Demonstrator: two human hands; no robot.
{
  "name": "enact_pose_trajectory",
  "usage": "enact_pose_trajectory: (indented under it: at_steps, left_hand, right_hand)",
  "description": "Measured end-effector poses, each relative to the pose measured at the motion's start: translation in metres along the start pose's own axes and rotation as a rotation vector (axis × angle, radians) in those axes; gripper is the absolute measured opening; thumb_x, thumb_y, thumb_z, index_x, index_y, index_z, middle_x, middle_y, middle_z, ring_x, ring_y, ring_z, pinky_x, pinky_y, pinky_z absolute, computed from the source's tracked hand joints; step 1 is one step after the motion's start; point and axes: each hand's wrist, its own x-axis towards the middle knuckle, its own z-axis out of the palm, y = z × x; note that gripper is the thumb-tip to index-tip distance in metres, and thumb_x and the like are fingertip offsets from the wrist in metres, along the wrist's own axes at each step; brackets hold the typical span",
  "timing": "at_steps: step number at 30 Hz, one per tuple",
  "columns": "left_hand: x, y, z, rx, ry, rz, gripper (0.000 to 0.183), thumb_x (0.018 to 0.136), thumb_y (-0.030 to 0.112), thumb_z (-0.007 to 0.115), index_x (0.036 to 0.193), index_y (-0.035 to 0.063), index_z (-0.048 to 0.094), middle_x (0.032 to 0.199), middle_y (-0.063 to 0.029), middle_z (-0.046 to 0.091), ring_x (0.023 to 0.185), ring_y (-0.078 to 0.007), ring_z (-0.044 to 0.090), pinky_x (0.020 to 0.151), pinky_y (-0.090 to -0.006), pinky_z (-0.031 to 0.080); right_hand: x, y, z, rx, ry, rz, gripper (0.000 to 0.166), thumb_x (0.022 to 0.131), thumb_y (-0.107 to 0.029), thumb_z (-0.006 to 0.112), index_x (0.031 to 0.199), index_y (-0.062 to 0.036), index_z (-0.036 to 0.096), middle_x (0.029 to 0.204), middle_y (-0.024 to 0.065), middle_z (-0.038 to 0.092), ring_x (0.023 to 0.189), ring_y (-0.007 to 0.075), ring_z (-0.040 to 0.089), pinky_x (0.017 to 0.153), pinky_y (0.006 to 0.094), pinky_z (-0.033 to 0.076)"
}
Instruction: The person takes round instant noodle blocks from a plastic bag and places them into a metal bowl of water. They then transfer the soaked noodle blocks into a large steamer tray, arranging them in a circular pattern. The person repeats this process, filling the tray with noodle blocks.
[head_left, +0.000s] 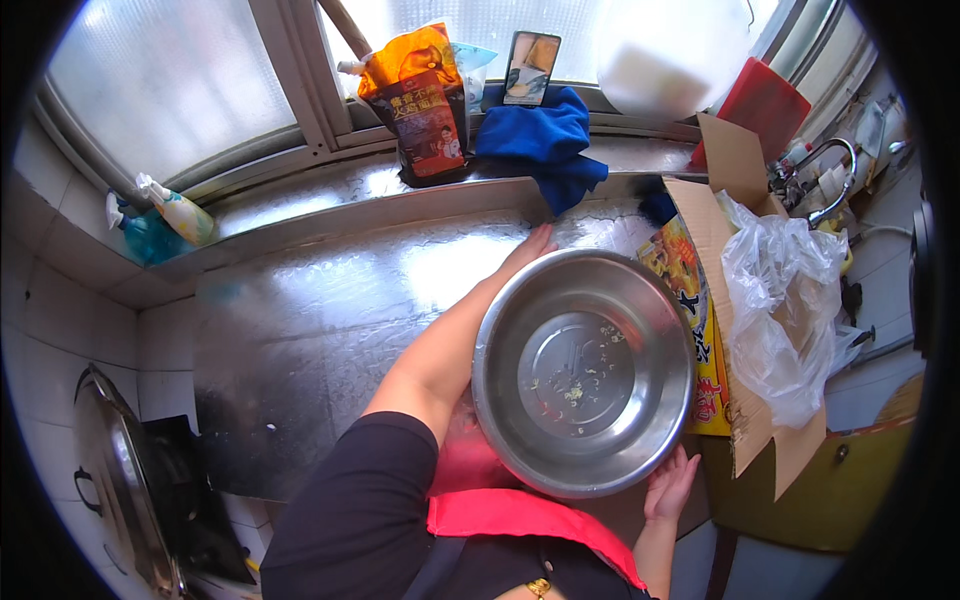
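A wide stainless steel bowl (577, 375) is before me at the counter's front, between my two hands. Small pale scraps (576, 393) lie on its wet bottom. My left hand (532, 246) rests flat against the bowl's far left side, its fingers pointing away and partly hidden by the rim. At the near right side, my right hand (670, 484) has its palm against the underside of the rim, fingers spread. Whether the bowl is lifted off the counter I cannot tell. Past my left fingertips a blue cloth (534, 131) hangs over the ledge.
On the right stands an open cardboard box (694, 300) with a clear plastic bag (784, 300), near a faucet (836, 180). A sauce pouch (427, 112) and a phone (531, 67) stand along the window ledge. Spray bottles (176, 210) and a large metal lid (112, 465) are at left.
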Motion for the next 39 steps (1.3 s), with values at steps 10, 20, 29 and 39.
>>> enact_pose_trajectory:
  at_steps: [10,20,29,39]
  left_hand:
    - [-0.289,-0.052,-0.270,1.097,0.903,-0.627,0.067,0.085,0.039,0.047,0.134,-0.0016,0.025,0.140,-0.0205,0.024,0.131,-0.0339,0.020,0.105,-0.0473,0.016]
    - [-0.315,-0.068,-0.347,0.774,0.894,-1.252,0.067,0.086,0.044,0.037,0.134,-0.0005,0.025,0.141,-0.0164,0.022,0.132,-0.0271,0.018,0.107,-0.0405,0.013]
    - [-0.090,-0.025,-0.097,0.317,0.802,-0.409,0.067,0.080,0.031,0.055,0.130,-0.0043,0.027,0.134,-0.0242,0.031,0.124,-0.0356,0.031,0.105,-0.0381,0.022]
    - [-0.285,0.024,-0.215,0.445,0.729,-0.574,0.061,0.086,0.029,0.046,0.134,-0.0013,0.024,0.138,-0.0225,0.025,0.129,-0.0319,0.023,0.105,-0.0384,0.020]
  right_hand:
    - [0.002,0.005,-0.007,0.010,-0.016,0.095,0.075,0.086,-0.062,0.027,0.134,-0.0047,0.028,0.136,0.0123,0.030,0.125,0.0263,0.030,0.102,0.0384,0.022]
    - [0.037,0.026,-0.110,1.776,0.352,0.530,0.035,0.091,-0.019,0.039,0.119,-0.0005,0.047,0.123,0.0151,0.045,0.115,0.0302,0.042,0.101,0.0479,0.030]
    - [0.035,0.006,-0.131,1.301,0.436,0.822,0.012,0.082,0.000,0.054,0.090,0.0045,0.061,0.087,0.0163,0.063,0.082,0.0259,0.061,0.078,0.0309,0.051]
    - [0.003,0.000,-0.016,-0.037,-0.323,0.135,0.075,0.086,-0.062,0.026,0.136,-0.0064,0.024,0.139,0.0102,0.029,0.127,0.0239,0.028,0.101,0.0387,0.024]
